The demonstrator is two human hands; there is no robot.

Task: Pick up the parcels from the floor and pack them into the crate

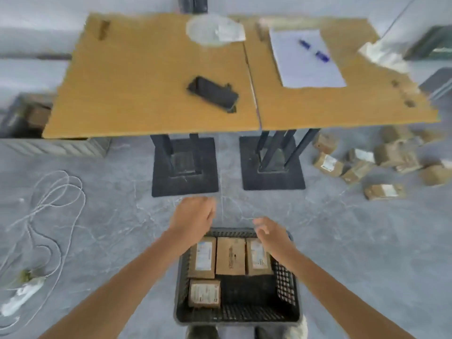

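Observation:
A black mesh crate [286,285] stands on the floor right in front of me. Inside lie several brown cardboard parcels [230,256], three in a row at the far side and one [204,293] at the near left. My left hand [193,217] hovers above the crate's far left corner, fingers relaxed and holding nothing. Over the far right corner is my right hand [267,231], fingers loosely bent and also empty. A heap of several more parcels [381,162] lies on the floor at the right.
Two wooden tables [137,81] on black pedestal bases [184,167] stand ahead, carrying a black phone [212,94], paper with pens [305,57] and a plastic bag. White cable and a power strip [22,294] lie at the left. A box sits far left.

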